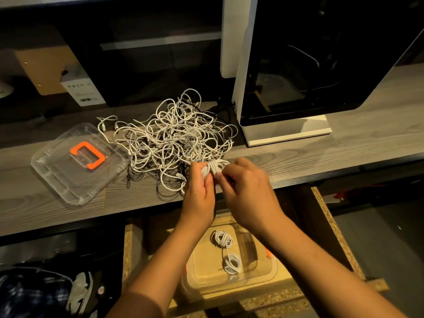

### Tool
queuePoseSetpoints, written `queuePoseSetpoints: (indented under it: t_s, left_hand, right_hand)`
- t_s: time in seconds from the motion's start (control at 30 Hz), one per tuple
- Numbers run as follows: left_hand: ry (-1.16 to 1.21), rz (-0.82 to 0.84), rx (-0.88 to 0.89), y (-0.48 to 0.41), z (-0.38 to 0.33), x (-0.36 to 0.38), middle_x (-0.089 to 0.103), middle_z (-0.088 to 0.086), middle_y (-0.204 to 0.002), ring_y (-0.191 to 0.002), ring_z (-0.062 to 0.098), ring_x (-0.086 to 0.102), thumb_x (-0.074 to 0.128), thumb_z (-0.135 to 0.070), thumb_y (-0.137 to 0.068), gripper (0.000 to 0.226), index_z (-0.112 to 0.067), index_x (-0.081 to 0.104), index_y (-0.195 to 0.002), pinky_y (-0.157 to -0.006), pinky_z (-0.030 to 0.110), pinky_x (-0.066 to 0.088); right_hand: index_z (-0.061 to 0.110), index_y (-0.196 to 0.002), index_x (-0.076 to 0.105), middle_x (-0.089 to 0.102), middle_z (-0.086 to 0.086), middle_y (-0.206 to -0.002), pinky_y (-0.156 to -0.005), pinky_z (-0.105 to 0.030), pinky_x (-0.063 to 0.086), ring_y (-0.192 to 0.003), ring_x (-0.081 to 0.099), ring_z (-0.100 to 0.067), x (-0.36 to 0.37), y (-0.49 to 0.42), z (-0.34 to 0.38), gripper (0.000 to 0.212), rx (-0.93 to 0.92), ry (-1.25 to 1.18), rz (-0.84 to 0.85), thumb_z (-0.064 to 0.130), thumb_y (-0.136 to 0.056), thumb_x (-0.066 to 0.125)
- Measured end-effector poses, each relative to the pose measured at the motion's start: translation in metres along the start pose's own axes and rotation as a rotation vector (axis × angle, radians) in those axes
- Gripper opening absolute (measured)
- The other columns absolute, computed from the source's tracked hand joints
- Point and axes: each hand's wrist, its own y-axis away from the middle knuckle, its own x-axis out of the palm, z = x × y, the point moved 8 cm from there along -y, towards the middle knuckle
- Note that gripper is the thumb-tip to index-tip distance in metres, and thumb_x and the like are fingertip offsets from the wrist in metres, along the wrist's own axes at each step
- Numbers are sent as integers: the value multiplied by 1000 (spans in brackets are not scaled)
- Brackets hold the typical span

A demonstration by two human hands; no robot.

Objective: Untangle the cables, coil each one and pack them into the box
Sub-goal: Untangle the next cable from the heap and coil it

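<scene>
A big tangle of white cables (174,136) lies on the grey wooden desk (321,152). At its near edge my left hand (199,191) grips a small coiled white cable (214,167). My right hand (247,187) pinches the same coil from the right. Below the desk edge a clear plastic box (206,267) sits on a wooden board. Two coiled white cables lie inside it, one (222,239) behind the other (232,262).
The box's clear lid (57,171) with an orange handle (88,154) lies on the desk at the left. A white machine with a dark window (298,65) stands at the back right. A small white carton (80,88) sits at the back left. Shoes (80,292) lie on the floor.
</scene>
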Motion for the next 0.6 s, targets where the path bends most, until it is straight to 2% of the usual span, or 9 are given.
queuePoseSetpoints:
  t_s: [0.1,0.17,0.23,0.3,0.4,0.47,0.53,0.6]
  left_hand:
    - [-35,-33,-12,-2,3,-3,46,-8,-83,-75,-1,47,39,-3,-96,11,-14,39,-96,-65,6,35]
    - [-23,-18,2,-4,2,-3,47,-8,-84,-75,-3,47,37,-13,-92,6,-16,39,-96,-65,7,36]
    - [-7,-11,16,-5,1,-5,49,-8,-85,-74,-6,47,34,-19,-88,9,-22,39,-95,-65,9,36]
    - [9,-18,16,-6,1,-7,50,-9,-87,-76,-4,48,34,-20,-87,12,-25,39,-96,-68,14,38]
    - [30,-15,4,-8,3,-8,50,-9,-91,-80,-3,49,34,-20,-86,17,-21,40,-102,-71,15,39]
    - [70,-2,-15,-8,6,-6,51,-7,-95,-83,-4,49,34,-20,-86,18,-24,40,-102,-74,16,41]
    - [119,23,-34,-8,9,-6,52,-3,-101,-90,3,51,35,-20,-86,18,-29,42,-100,-79,20,43]
    - [140,68,-43,-9,11,-4,53,5,-104,-93,10,51,36,-20,-86,18,-29,44,-99,-82,21,42]
  right_hand:
    - [12,-93,61,45,1,-89,-73,-37,42,-81,51,-20,9,2,1,26,-2,55,118,28,-98,42]
    - [11,-90,65,55,-2,-89,-76,-40,45,-82,55,-21,7,-3,-2,27,24,-1,146,27,-97,45]
    - [9,-83,70,66,-6,-79,-72,-44,51,-71,62,-19,4,-8,-11,26,126,-215,156,25,-94,51]
    - [12,-80,72,69,-9,-69,-63,-43,56,-59,66,-18,6,-8,-18,21,252,-445,172,24,-91,59]
    - [10,-79,69,68,-11,-67,-58,-43,58,-56,67,-20,9,-6,-23,14,312,-595,137,22,-86,67]
    - [6,-84,59,64,-11,-69,-55,-37,58,-56,65,-19,9,-6,-31,19,345,-675,64,19,-80,73]
    - [9,-93,55,61,-4,-77,-58,-33,59,-65,65,-17,12,-8,-38,33,329,-663,60,23,-73,77]
    - [21,-109,57,63,0,-94,-72,-36,59,-83,67,-16,19,-9,-39,43,290,-651,160,32,-70,74]
